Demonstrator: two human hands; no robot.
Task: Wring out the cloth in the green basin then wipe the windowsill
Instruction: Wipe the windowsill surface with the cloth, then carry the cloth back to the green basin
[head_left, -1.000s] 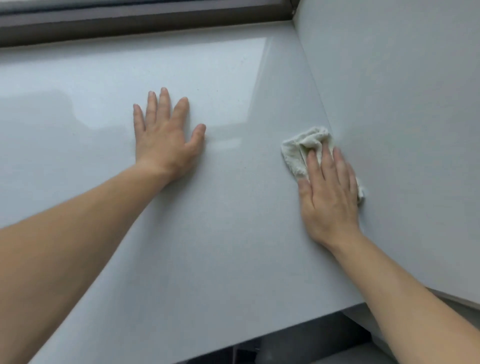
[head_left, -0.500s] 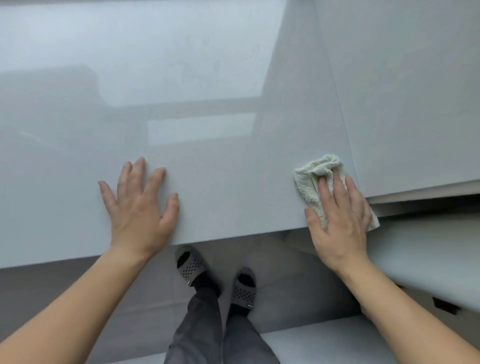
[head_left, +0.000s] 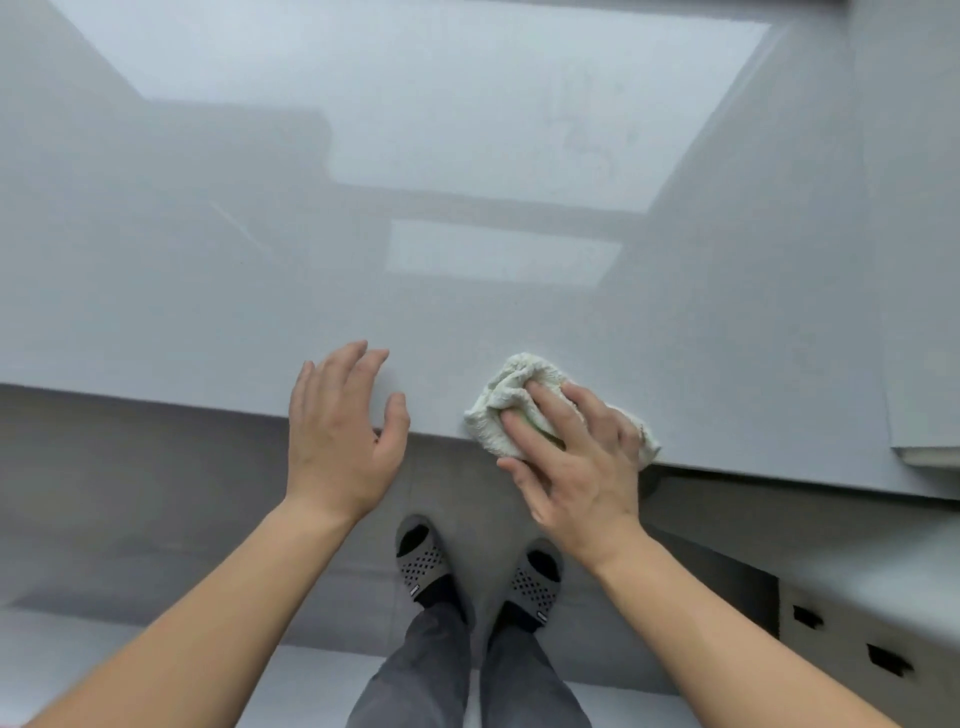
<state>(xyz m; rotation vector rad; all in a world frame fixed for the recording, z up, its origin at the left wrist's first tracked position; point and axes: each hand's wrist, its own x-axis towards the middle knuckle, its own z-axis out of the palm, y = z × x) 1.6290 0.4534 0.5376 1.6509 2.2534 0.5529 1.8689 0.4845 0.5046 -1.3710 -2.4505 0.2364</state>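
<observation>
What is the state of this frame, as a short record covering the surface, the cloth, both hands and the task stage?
surface: glossy grey windowsill, front edge in view
cloth: pale cloth, bunched, on the windowsill at its front edge
right hand: right hand flat on the cloth, fingers straight, pressing down
left hand: left hand open, over the front edge, apart from the cloth; contact unclear
stage: wiping under way
below: feet in slippers on the floor

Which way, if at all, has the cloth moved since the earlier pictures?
Yes. The cloth, under the right hand, has slid from against the side wall toward the windowsill's front edge, then leftward away from that wall.
</observation>
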